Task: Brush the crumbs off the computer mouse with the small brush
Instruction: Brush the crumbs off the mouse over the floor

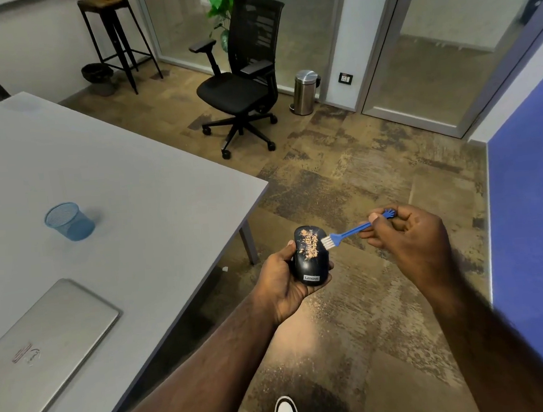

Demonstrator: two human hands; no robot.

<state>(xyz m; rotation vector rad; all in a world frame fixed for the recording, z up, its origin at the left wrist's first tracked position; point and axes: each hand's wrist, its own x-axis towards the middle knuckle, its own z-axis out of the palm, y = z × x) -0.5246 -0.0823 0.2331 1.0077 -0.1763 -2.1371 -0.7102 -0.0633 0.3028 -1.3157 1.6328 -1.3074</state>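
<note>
The left hand (284, 281) cradles the computer mouse (310, 256) over the floor, off the table (131, 171) edge, fingers wrapped round its sides. The right hand (405, 232) pinches the small brush (347, 232), bristles touching the mouse's 3 o'clock flank. Crumbs (310, 243) lie undisturbed across the top (mostly toward 12 o'clock). Risks: a hard stroke could twist the mouse from its loose cradle; bristles could push crumbs into button seams.

It was an office — a mesh swivel chair (240, 75), a grey desk (108, 173) with a closed laptop (47, 340), glass partition doors (446, 45).
</note>
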